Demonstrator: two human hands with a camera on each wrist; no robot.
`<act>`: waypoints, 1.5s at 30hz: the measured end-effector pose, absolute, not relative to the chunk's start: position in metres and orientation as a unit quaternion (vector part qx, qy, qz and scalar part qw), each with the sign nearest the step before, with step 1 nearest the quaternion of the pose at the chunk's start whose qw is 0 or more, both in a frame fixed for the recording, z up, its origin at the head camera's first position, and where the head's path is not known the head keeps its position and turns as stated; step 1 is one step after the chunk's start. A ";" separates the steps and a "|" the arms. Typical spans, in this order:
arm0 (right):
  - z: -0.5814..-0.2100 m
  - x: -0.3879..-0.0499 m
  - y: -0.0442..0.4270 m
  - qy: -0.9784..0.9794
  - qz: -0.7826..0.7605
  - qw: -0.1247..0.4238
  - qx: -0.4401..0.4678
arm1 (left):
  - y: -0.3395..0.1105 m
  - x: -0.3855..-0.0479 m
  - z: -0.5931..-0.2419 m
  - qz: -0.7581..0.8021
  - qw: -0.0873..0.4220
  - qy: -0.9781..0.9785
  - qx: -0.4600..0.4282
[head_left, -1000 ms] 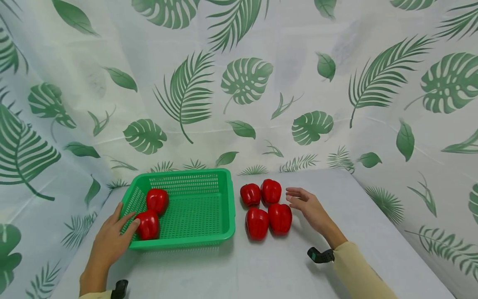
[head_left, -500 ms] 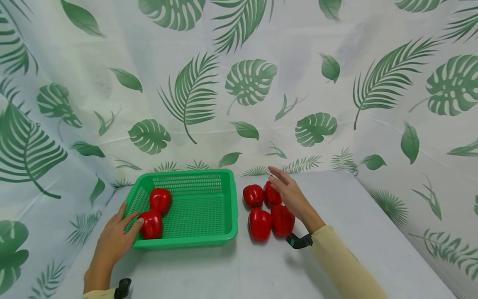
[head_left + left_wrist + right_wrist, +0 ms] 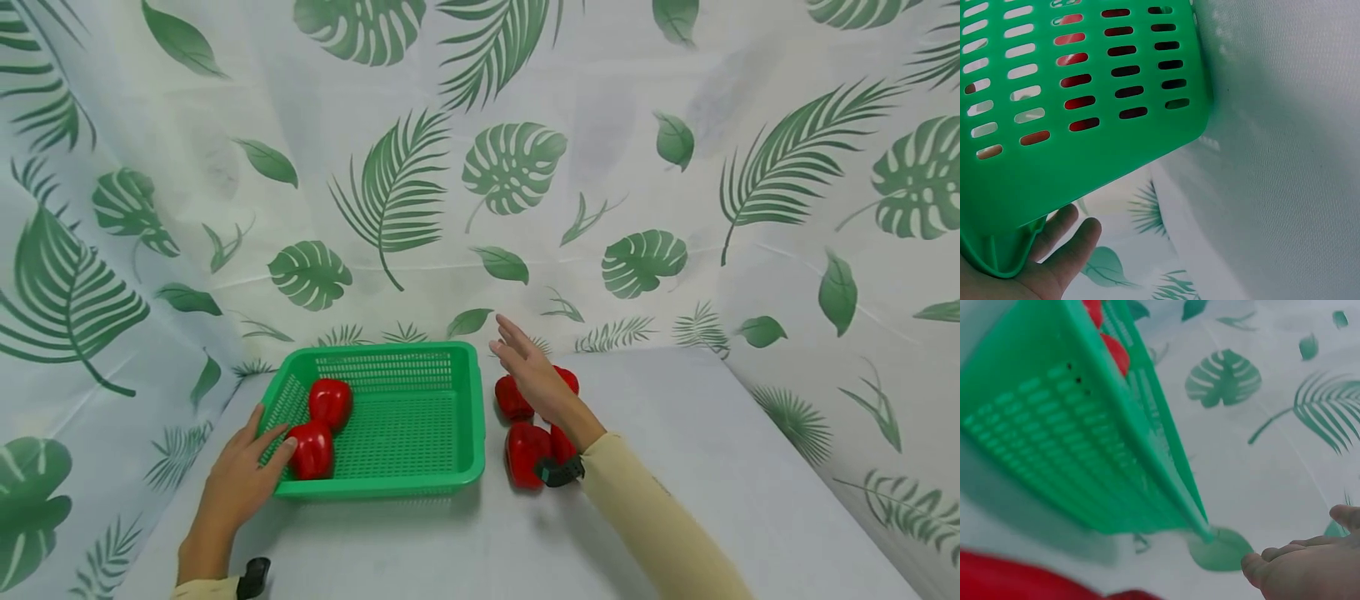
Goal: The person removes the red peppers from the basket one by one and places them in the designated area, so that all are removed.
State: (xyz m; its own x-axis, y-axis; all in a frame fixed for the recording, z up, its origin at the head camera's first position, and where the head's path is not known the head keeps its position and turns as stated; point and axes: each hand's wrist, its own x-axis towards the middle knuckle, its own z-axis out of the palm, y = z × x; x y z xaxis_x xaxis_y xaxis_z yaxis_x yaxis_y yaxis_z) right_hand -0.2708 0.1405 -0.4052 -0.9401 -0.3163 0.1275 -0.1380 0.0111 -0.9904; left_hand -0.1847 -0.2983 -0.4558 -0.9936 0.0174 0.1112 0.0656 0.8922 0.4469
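Observation:
A green plastic basket (image 3: 382, 487) with slotted walls stands on the table, two red bell peppers (image 3: 311, 450) lying at its left side. My left hand (image 3: 238, 479) rests on the basket's front left corner, fingers spread over the rim; the left wrist view shows two fairly straight fingers (image 3: 1079, 253) outside it. To the right of the basket sit several more red bell peppers (image 3: 527, 450) in a cluster, partly hidden by my right forearm. Above them my right hand (image 3: 532, 371) reaches toward the basket's back right corner, fingers extended, nothing held.
A white cloth covers the table (image 3: 675, 467). Behind and at both sides hangs a white curtain (image 3: 570, 275) printed with green leaves. Each wrist carries a black strap (image 3: 558, 472).
My right hand has moved left from beside the loose peppers to above them, near the basket. The left hand stays on the basket rim. The whole head view has shifted slightly.

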 end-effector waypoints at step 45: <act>-0.413 -0.329 -0.043 0.719 -0.637 0.187 -0.204 | -0.298 -0.182 -0.462 -0.247 0.089 -0.965 -0.016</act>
State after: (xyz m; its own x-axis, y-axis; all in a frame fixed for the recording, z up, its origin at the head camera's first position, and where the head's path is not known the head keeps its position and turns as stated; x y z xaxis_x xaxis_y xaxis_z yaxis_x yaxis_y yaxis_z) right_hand -0.3291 -0.0431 -0.4129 -0.8469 -0.5317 -0.0089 -0.0554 0.1049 -0.9929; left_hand -0.1820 -0.2981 -0.4624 -0.9835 -0.0123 0.1802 0.0757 0.8779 0.4728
